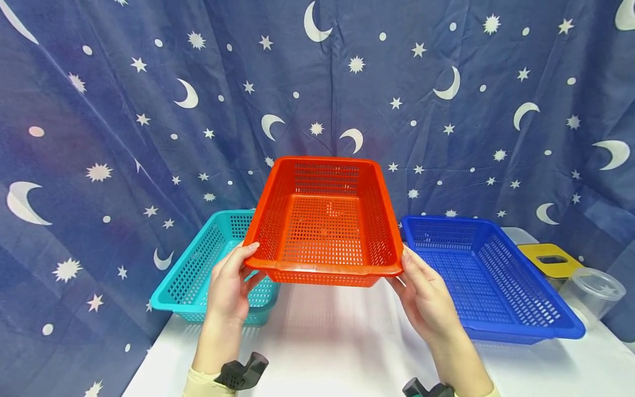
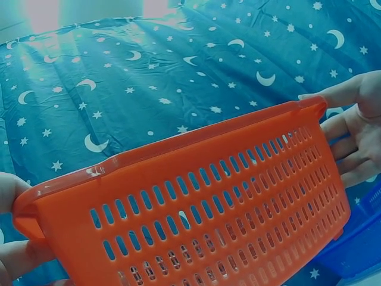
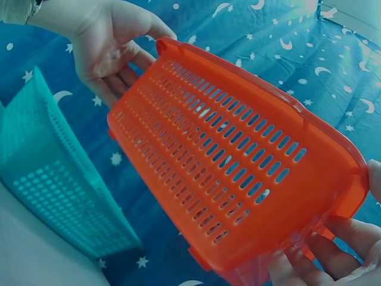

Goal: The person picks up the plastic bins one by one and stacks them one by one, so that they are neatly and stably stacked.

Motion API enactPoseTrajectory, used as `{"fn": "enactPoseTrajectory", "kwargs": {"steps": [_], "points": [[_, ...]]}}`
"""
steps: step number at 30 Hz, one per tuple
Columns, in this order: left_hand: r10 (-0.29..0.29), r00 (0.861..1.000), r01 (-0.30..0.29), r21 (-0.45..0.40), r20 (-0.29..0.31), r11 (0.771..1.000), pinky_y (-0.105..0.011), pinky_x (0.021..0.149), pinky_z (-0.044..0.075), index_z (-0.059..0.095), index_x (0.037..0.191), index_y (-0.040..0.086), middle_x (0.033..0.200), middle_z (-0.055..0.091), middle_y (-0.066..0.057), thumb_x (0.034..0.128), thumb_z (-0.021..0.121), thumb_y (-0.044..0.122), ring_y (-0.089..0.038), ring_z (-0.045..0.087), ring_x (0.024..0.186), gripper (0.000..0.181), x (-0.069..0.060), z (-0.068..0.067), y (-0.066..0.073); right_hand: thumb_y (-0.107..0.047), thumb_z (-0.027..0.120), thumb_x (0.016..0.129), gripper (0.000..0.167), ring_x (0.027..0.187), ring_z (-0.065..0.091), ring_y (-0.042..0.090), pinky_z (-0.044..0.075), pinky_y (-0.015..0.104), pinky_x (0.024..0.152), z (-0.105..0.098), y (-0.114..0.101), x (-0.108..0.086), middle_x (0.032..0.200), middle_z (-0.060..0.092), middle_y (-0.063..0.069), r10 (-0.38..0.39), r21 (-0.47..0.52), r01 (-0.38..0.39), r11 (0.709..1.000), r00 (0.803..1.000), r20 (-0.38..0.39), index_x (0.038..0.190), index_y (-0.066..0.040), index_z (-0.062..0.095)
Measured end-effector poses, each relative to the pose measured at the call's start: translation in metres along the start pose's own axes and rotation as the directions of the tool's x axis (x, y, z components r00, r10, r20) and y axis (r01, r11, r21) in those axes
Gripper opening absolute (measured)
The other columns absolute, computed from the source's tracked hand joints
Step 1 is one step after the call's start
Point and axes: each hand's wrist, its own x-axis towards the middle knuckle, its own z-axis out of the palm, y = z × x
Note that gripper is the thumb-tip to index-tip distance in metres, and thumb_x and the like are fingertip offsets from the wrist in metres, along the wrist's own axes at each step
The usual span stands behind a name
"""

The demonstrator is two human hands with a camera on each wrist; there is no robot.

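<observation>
Red basket (image 1: 324, 223) bridges left hand (image 1: 230, 284) and right hand (image 1: 425, 295).

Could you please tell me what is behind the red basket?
A patterned curtain and teal basket show; the red basket hides the teal one's far right corner.

Your left hand (image 1: 228, 286) and right hand (image 1: 424, 298) were raised well apart at about the same height, palms facing each other. Both gripped: your left thumb (image 1: 240, 256) and right thumb (image 2: 336, 94) pressed from above, fingers (image 2: 345, 158) supporting below. Your left forearm (image 1: 215, 344) and right forearm (image 1: 461, 358) slanted upward (leaning slightly toward each other).
</observation>
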Motion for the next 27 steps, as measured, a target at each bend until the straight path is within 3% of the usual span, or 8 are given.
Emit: {"fn": "enactPoseTrajectory", "kwargs": {"steps": [27], "points": [[0.005, 1.000, -0.005, 0.001, -0.017, 1.000, -0.038, 0.090, 0.052, 0.073, 0.121, 0.007, 0.108, 0.073, -0.009, 0.0978, 0.065, 0.023, -0.028, 0.066, 0.105, 0.029, -0.0003, 0.0004, 0.0026, -0.021, 0.042, 0.112, 0.051, 0.142, 0.042, 0.034, 0.044, 0.037, 0.109, 0.0029, -0.0008, -0.0002, 0.159, 0.034, 0.023, 0.057, -0.036, -0.057, 0.998, 0.998, -0.024, 0.157, 0.003, 0.034]]}}
